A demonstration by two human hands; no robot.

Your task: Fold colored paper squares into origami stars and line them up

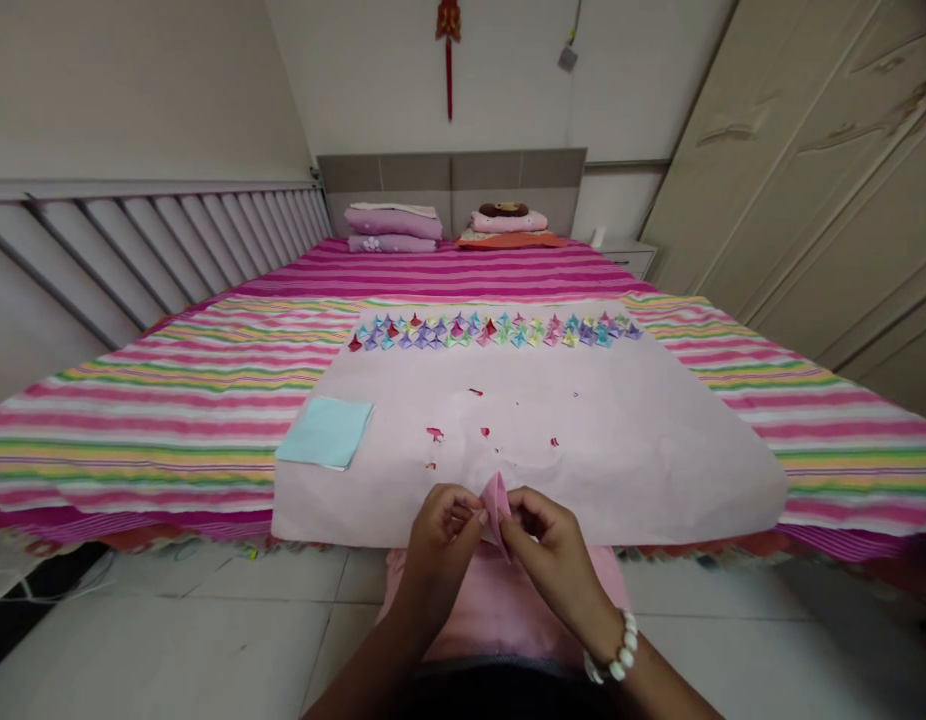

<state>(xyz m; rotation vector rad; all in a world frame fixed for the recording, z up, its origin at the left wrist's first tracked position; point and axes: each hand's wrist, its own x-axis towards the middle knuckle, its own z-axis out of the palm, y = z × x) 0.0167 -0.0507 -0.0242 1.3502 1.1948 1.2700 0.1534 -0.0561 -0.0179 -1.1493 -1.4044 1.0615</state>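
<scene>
A piece of folded pink paper (496,502) stands between my hands, just over the near edge of the pale sheet (658,460). My left hand (449,520) pinches its left side between thumb and fingers. On the other side, my right hand (542,530) grips the paper's right edge; a white bead bracelet circles that wrist. Rows of small folded paper pieces (463,330) in many colours line the sheet's far end. To the left lies a stack of light blue square paper (326,432). Several dark red scraps (434,434) are scattered ahead of my hands.
The sheet lies on a bed with a striped cover (170,390). Folded purple bedding (394,228) and a pink pile (508,222) sit by the headboard (403,172). Metal bars (170,245) run along the left wall, and a wardrobe (808,200) stands at right.
</scene>
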